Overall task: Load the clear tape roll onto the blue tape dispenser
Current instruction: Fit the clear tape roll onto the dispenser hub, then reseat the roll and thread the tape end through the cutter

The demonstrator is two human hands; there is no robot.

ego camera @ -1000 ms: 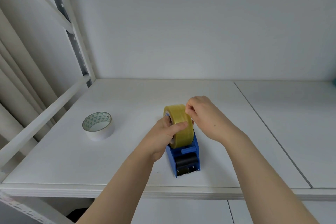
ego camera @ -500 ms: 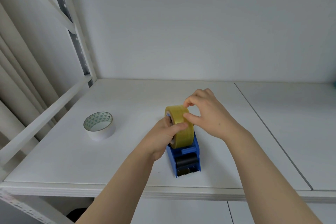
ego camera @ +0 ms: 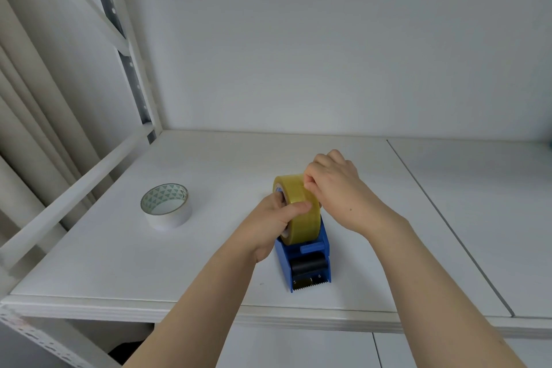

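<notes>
Clamped steady by my left hand (ego camera: pixel 268 227) on the blue tape dispenser (ego camera: pixel 310 251), the clear tape roll (ego camera: pixel 300 212) lets my right hand (ego camera: pixel 337 188) pinch its top, likely seeking the end.

You'll find no words, numbers or brand marks to read here. The white tape roll (ego camera: pixel 166 207) bears only a green triangle pattern inside its core. The clear tape roll (ego camera: pixel 302 219) and blue tape dispenser (ego camera: pixel 314 248) show no lettering.

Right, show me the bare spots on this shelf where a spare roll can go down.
Free: the right panel past the seam; the strip along the back wall; the front-left corner before the white tape roll. Crowded: the middle, where left hand and right hand hold the clear tape roll on the blue tape dispenser.
</notes>
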